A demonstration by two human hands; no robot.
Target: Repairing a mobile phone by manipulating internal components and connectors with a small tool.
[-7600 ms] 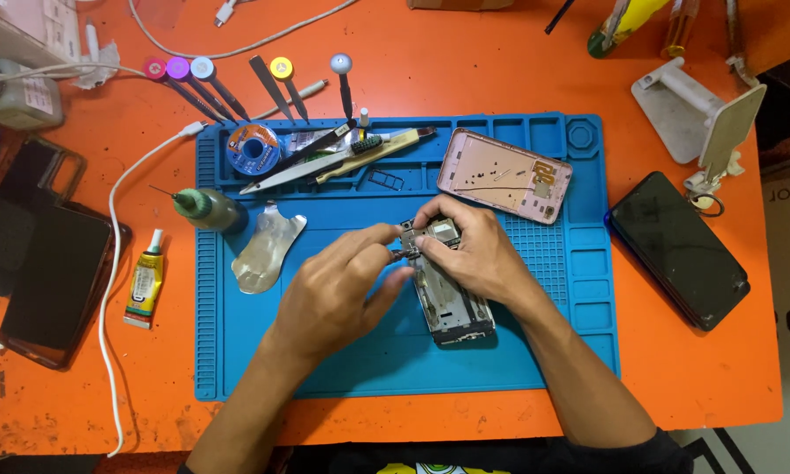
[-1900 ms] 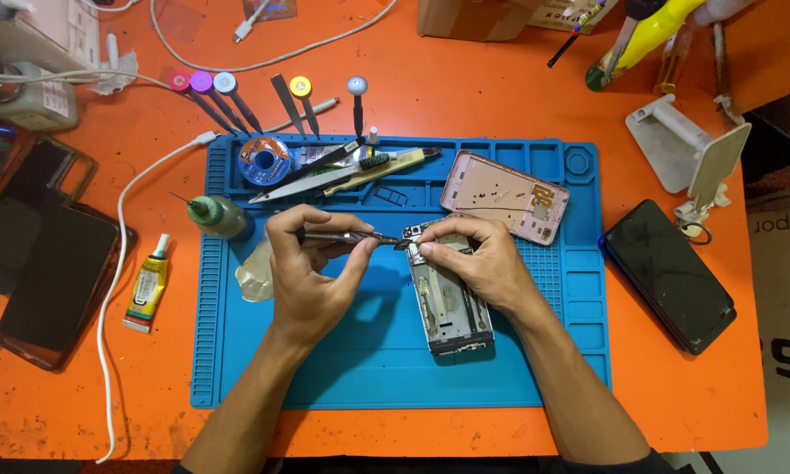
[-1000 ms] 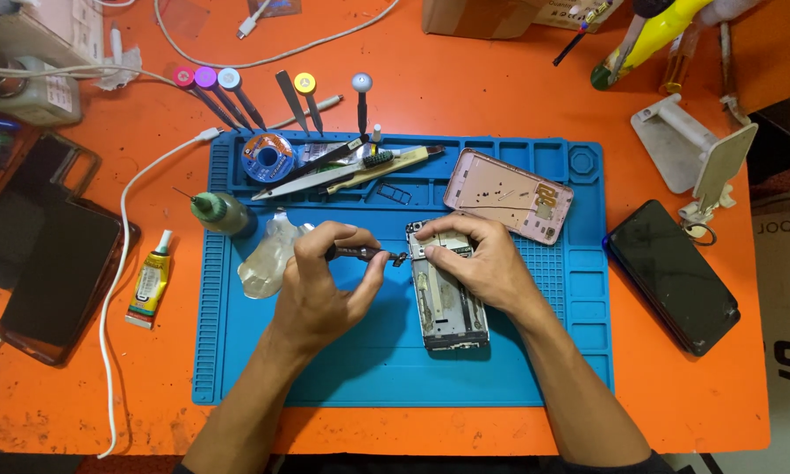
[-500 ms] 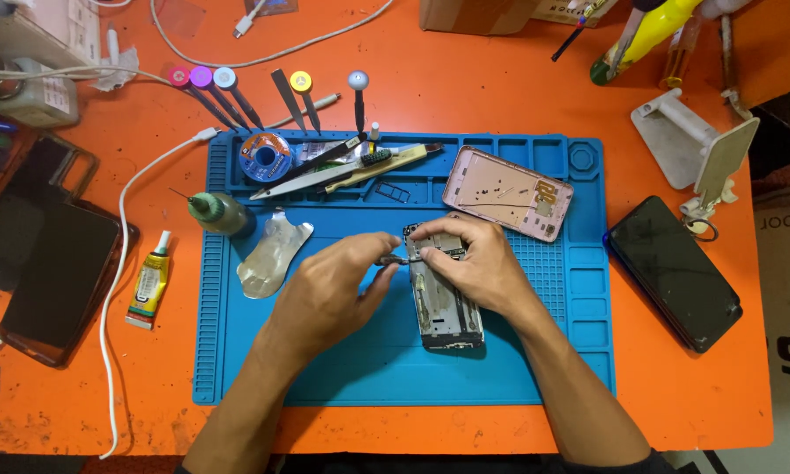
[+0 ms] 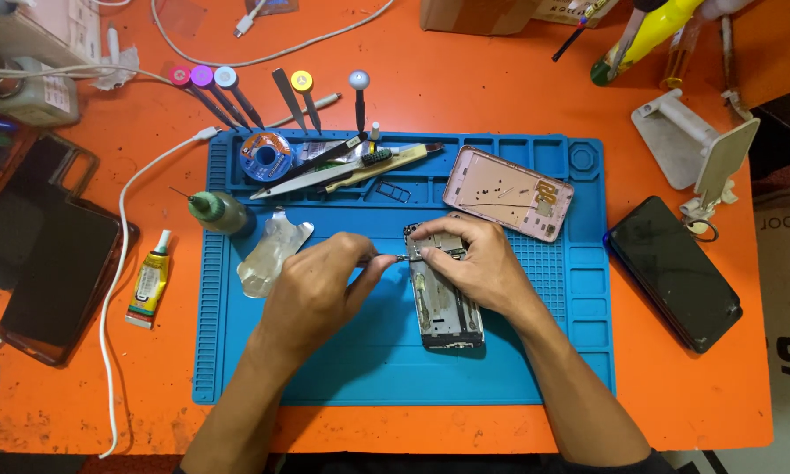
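A thin metal tool (image 5: 386, 258) is pinched by the left hand (image 5: 320, 285) against the opened phone (image 5: 443, 294), which is gripped at its top by the right hand (image 5: 474, 263).

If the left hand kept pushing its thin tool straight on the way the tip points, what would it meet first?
The left hand aims its thin metal tool rightward at the upper edge of the opened phone frame. That frame looks like the first contact, just ahead of the right hand fingers holding it; depth is unclear.
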